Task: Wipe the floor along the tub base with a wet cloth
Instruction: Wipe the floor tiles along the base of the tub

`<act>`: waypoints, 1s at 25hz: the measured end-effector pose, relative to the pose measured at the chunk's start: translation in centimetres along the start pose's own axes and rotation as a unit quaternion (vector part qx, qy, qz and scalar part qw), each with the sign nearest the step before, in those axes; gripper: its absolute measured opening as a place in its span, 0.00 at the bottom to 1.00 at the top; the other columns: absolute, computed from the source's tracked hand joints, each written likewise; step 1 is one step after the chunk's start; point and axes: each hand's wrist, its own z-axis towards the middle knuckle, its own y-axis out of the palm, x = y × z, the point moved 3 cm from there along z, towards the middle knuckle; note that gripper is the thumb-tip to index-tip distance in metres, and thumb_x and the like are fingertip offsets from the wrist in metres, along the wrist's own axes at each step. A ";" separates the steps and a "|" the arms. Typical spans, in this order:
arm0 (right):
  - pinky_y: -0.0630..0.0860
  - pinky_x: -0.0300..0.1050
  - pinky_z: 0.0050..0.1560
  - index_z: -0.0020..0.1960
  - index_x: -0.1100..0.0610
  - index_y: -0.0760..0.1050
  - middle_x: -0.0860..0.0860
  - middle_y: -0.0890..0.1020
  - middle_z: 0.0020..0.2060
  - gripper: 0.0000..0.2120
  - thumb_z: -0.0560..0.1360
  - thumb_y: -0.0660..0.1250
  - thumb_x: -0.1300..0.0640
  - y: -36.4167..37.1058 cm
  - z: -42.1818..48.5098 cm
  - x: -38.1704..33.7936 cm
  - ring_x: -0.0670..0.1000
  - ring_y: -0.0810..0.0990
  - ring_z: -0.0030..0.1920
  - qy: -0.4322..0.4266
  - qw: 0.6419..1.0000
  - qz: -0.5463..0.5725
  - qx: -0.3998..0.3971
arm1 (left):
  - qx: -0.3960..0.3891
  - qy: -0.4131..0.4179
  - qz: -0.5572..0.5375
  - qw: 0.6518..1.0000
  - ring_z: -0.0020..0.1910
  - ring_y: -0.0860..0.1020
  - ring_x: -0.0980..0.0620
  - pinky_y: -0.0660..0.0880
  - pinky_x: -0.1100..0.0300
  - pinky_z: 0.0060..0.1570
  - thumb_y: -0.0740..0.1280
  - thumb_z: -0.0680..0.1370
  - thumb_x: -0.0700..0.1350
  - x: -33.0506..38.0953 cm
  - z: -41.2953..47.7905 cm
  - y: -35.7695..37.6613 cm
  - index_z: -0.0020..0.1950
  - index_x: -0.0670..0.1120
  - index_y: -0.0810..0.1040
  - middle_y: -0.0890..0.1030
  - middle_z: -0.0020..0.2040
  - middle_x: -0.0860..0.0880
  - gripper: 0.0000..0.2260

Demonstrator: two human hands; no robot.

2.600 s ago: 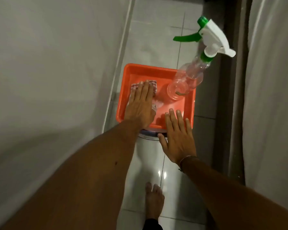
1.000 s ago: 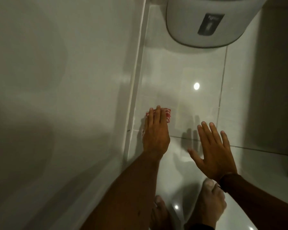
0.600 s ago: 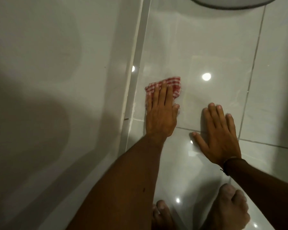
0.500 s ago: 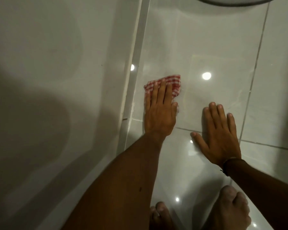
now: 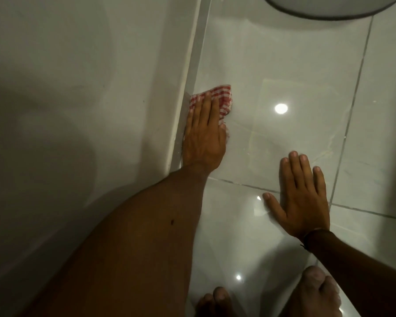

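In the head view, the red-checked cloth [image 5: 217,100] is pressed flat on the floor [image 5: 284,72] under the left hand [image 5: 204,133], whose grip is laid open, fingers straight, with nothing clasped. Compared with half a second ago, the cloth is now brought sideways against the pale strip at the tub base [image 5: 188,88], where earlier a gap of tile was seen between them. This is judged to mean that the wiping stroke along the edge is only starting, with most of the base still undone. The right hand [image 5: 302,202] is spread open on the tiles as a prop, well apart from the cloth, and holds nothing.
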 end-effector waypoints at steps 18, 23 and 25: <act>0.42 0.60 0.88 0.89 0.58 0.47 0.58 0.50 0.89 0.51 0.79 0.52 0.26 0.1 0.1 -0.1 0.59 0.46 0.89 -0.001 1.000 -0.006 -0.002 | 0.008 -0.041 0.016 0.999 0.84 0.61 0.41 0.59 0.44 0.83 0.54 0.86 0.52 -2.6 -17.4 2.4 0.84 0.43 0.58 0.65 0.83 0.40 0.27; 0.44 0.62 0.88 0.89 0.58 0.47 0.58 0.50 0.89 0.51 0.78 0.53 0.27 0.1 0.0 -0.1 0.59 0.47 0.89 -0.002 1.000 -0.009 -0.004 | -0.055 -0.087 0.029 0.994 0.84 0.58 0.41 0.49 0.49 0.85 0.56 0.84 0.54 -2.8 -25.5 2.1 0.85 0.45 0.56 0.60 0.85 0.43 0.31; 0.45 0.63 0.88 0.89 0.59 0.48 0.58 0.51 0.89 0.51 0.78 0.53 0.27 0.2 0.0 -0.1 0.59 0.47 0.89 -0.005 1.000 -0.010 0.000 | -0.052 -0.095 0.043 0.993 0.82 0.61 0.39 0.51 0.49 0.84 0.56 0.84 0.53 -2.8 -26.6 1.8 0.83 0.42 0.60 0.63 0.83 0.41 0.29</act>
